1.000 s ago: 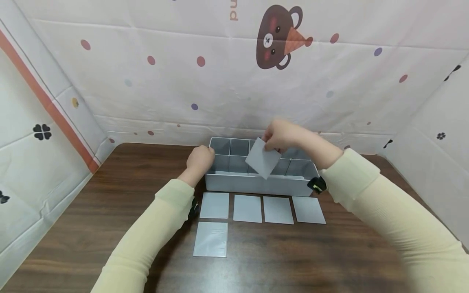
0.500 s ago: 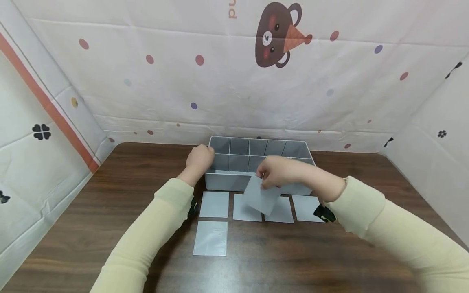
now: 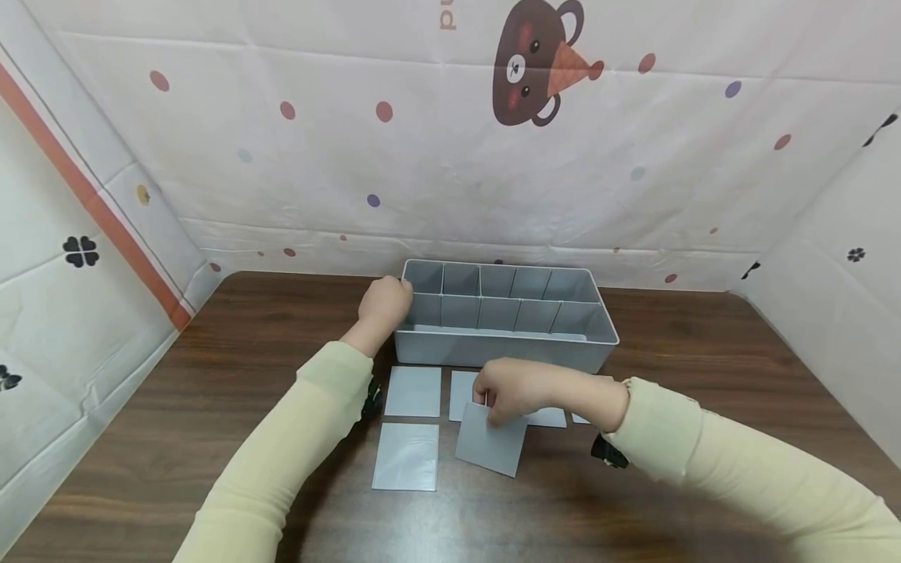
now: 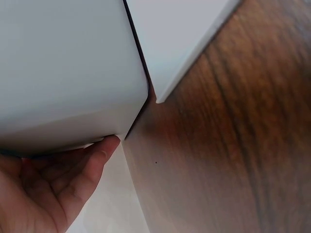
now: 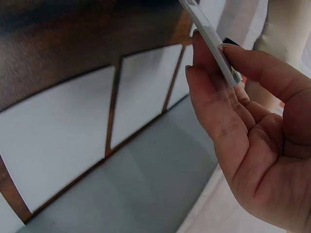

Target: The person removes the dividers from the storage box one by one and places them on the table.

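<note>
A long grey storage box [image 3: 500, 349] with thin partitions stands at the back of the table. My left hand [image 3: 385, 305] grips its left end; in the left wrist view the fingers [image 4: 82, 189] lie along the outer end wall. In front of the box, my right hand [image 3: 517, 389] pinches a thin grey divider panel [image 3: 490, 446] by its upper edge, tilted over the table. The right wrist view shows this panel [image 5: 214, 46] edge-on between thumb and fingers. Several like panels lie flat in a row by the box, partly hidden by the right hand. One more panel [image 3: 405, 457] lies before the leftmost panel [image 3: 413, 391].
The dark wooden table [image 3: 281, 469] carries everything. Behind it hangs a white patterned sheet [image 3: 310, 172] with a printed bear, and similar sheeting rises at both sides. The box's back edge is close to the rear sheet.
My right hand has carried the panel from above the box forward and down, past the row, to beside the front panel. The left hand has stayed at the box's left end.
</note>
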Tool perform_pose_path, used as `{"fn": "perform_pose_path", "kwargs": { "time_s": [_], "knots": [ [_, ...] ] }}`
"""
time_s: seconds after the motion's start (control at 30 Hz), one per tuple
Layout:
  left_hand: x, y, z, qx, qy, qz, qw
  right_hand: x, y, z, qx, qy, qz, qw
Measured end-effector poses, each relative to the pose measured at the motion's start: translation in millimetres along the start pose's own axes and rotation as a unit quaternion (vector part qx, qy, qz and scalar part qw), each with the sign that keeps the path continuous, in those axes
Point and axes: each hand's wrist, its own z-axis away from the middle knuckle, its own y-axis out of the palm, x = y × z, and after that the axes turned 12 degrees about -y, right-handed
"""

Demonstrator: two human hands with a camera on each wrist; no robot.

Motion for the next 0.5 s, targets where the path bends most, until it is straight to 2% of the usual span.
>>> {"fn": "perform_pose_path", "kwargs": {
  "time_s": [0.03, 0.13, 0.23, 0.47, 0.5],
  "knots": [
    [-0.2, 0.0, -0.3, 0.002, -0.003, 0.003, 1.0, -1, 3, -1, -0.002, -0.004, 0.003, 1.0],
    [-1.1, 0.3, -1.6, 0.016, -0.037, 0.06, 0.9974, -1, 11, -2, -0.017, -0.007, 0.006, 1.0],
    [-2.4, 0.7, -2.7, 0.025, -0.082, 0.142, 0.9861, 1, 20, -2, -0.031, -0.003, 0.014, 0.999],
    [-2.5, 0.9, -3.3, 0.024, -0.094, 0.159, 0.9824, 6, 34, -5, -0.046, 0.017, 0.033, 0.998],
    [-2.3, 0.5, -3.0, 0.023, -0.085, 0.144, 0.9856, 5, 35, -6, -0.047, 0.021, 0.038, 0.998]
  ]
}}
